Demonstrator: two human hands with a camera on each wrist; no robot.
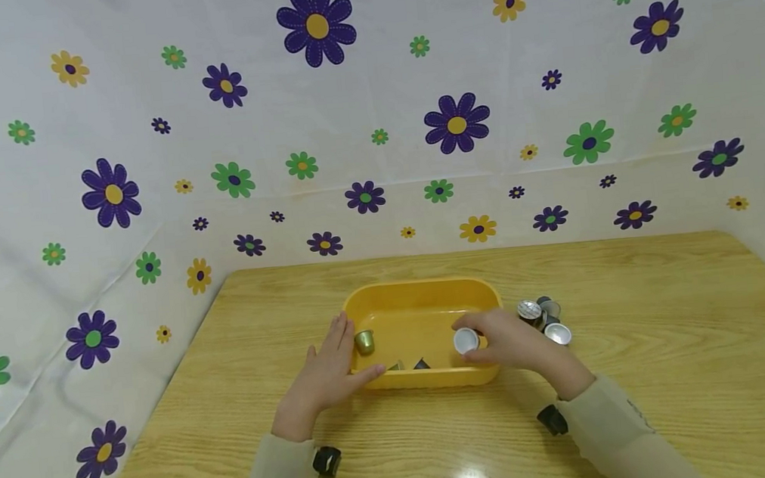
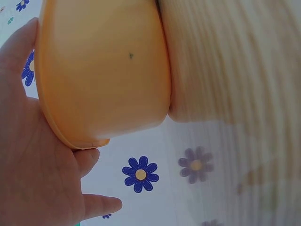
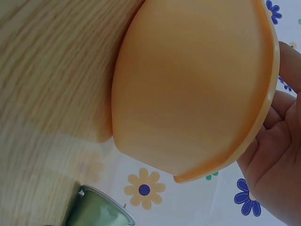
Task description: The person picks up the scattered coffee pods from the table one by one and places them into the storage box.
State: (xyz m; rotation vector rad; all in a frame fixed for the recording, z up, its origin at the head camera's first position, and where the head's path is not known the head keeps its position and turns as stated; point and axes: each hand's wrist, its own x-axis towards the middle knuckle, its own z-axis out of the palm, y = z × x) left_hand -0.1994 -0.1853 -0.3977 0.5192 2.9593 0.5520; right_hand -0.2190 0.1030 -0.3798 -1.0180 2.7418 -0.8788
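Observation:
A yellow plastic tub [image 1: 429, 379] stands on the wooden table. My left hand [image 1: 326, 373] rests on its front left corner, fingers along the left rim and thumb over the front rim; the left wrist view shows the hand [image 2: 42, 146] against the rim with its fingers extended. Over the tub's right end, my right hand [image 1: 507, 338] pinches a coffee capsule [image 1: 466, 340] between thumb and fingers, its pale round face toward the head camera. The right wrist view hides this capsule behind the tub wall [image 3: 193, 84]. Inside the tub, a gold-green capsule [image 1: 365, 342] lies at the left.
Near the front wall inside the tub, a dark capsule [image 1: 421, 364] and a greenish one [image 1: 396, 366] show partly. A small pile of capsules [image 1: 529, 310] lies right of the tub; a green capsule [image 3: 101, 207] appears in the right wrist view. Flowered cloth [image 1: 384, 102] hangs behind the table.

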